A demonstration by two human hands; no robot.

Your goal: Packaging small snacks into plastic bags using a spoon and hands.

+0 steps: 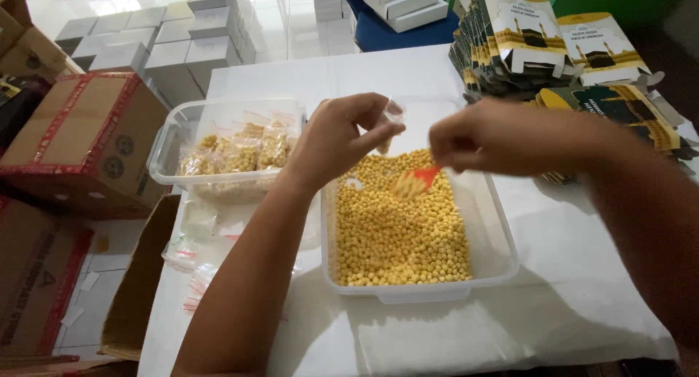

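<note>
Here the left hand (336,138) pinches a small clear bag (390,117), the right hand (477,138) clasping an orange scoop (421,178).

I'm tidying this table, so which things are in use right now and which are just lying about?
In use: left hand pinching a small clear bag; right hand with an orange scoop; clear tub of yellow pellets.

Lying about: tub of filled bags; printed flat cartons; white boxes; cardboard box.
</note>
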